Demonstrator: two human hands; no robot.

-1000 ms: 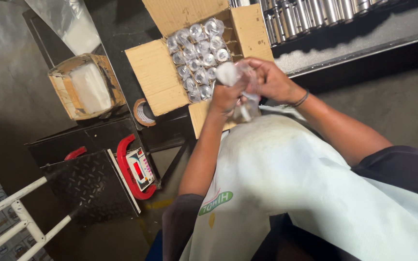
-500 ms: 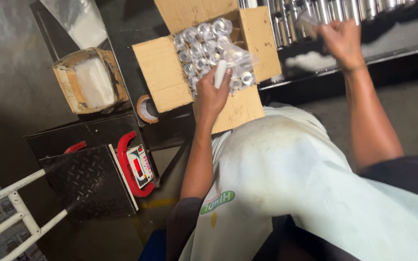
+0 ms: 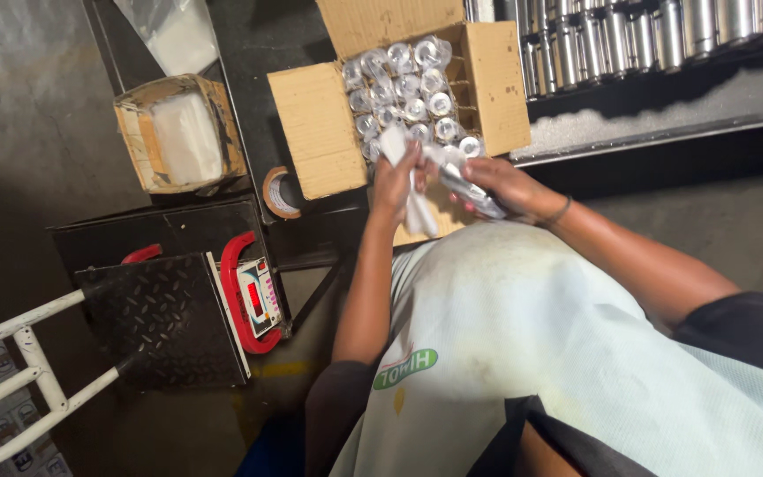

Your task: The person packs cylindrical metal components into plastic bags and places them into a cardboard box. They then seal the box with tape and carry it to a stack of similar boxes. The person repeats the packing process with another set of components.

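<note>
Left hand [image 3: 396,179] grips a clear bag [image 3: 417,208] and right hand [image 3: 496,184] clasps a metal cylinder [image 3: 472,191] just before the carton [image 3: 496,84]; bagging goes best with the mouth held wide.

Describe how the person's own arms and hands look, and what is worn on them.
Both forearms are bare, without gloves. The left hand carries nothing on its wrist. The right hand has a thin dark band around the wrist. Dark short sleeves show near the shoulders, under a pale mesh vest.
</note>
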